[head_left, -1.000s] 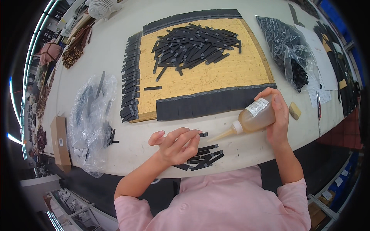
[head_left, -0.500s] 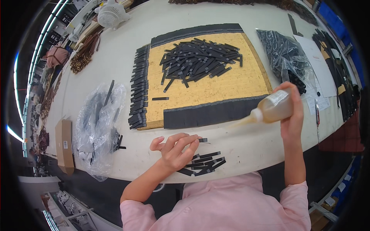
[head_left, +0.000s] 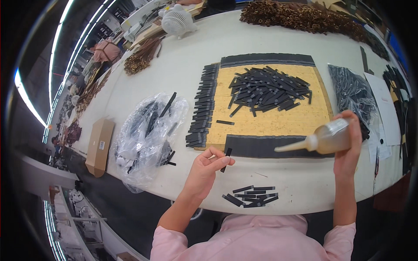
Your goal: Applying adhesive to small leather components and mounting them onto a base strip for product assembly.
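Observation:
My left hand (head_left: 205, 167) pinches one short black strip (head_left: 226, 159) between thumb and fingers, held above the white table near its front edge. My right hand (head_left: 351, 145) grips a squeeze bottle of amber liquid (head_left: 324, 139), its nozzle pointing left, level with the tan board's front edge. A small heap of black strips (head_left: 249, 196) lies on the table below and between the hands. On the tan board (head_left: 270, 124) sits a big pile of black strips (head_left: 265, 91), with dark strips laid in rows along its left, front and back edges.
A clear plastic bag with black pieces (head_left: 146, 137) lies to the left, a flat cardboard box (head_left: 99, 146) beyond it. Another clear bag of black parts (head_left: 348, 93) and white paper sheets (head_left: 383, 111) sit at the right. A small white fan (head_left: 178, 19) stands far back.
My left hand has risen off the heap with one black strip pinched in it. My right hand has lifted the bottle up and to the right, away from the heap.

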The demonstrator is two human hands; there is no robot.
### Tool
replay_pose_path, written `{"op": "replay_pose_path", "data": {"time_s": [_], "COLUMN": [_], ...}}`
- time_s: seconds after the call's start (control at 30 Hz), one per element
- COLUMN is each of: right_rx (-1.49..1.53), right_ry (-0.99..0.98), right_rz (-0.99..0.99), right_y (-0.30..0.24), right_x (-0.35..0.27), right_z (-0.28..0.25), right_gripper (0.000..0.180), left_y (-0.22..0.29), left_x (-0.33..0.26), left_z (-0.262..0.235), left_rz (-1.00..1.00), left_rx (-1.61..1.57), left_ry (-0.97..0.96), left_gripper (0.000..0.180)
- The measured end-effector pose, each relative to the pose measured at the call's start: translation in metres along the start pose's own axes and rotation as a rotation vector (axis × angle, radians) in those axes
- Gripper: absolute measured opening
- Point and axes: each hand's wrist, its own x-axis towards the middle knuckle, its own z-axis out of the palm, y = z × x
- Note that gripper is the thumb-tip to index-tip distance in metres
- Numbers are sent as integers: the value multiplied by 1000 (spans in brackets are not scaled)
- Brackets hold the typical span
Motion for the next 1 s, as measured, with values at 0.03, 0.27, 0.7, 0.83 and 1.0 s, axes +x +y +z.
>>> {"op": "replay_pose_path", "data": {"time_s": [0.03, 0.27, 0.7, 0.83, 1.0], "right_rx": [-50, -1, 0, -8, 3], "right_ry": [-81, -175, -156, -131, -111], "right_rz": [50, 147, 135, 115, 111], "right_y": [13, 20, 17, 16, 13], "right_x": [-5, -15, -17, -18, -19], "right_z": [-1, 7, -1, -1, 1], "right_gripper": [33, 33, 30, 30, 30], "left_y": [-1, -10, -8, -7, -14], "left_x": [-1, -2, -4, -5, -2], "left_z": [-2, 7, 2, -2, -7], "left_rz": [-24, -107, -177, -112, 0], "left_rx": [-49, -26, 177, 289, 246], "left_ry": [-30, 31, -69, -70, -2], "left_gripper": [11, 10, 15, 16, 14]}}
